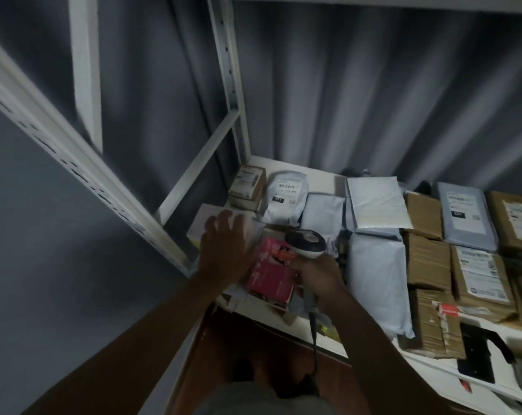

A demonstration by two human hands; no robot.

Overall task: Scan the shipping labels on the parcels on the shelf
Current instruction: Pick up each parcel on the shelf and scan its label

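Scanning at shelf (289, 166) left end. Right hand (316, 277) clamped on scanner (306, 242), over pink box (271, 275) at front edge. Left hand (225, 244), fingers spread, on pale parcel (202, 221). Next: expose label, aim.

A white shelf (319, 179) on slotted white uprights (232, 85) carries a crowd of parcels. At its back left corner sits a small brown box (247, 185), just beside a white mailer (286, 194) with a barcode label. A pink box (273, 272) lies near the front edge. Grey mailers (376, 205) fill the middle, cardboard boxes (427, 259) the right. A black bracket (484, 342) lies at the front right.
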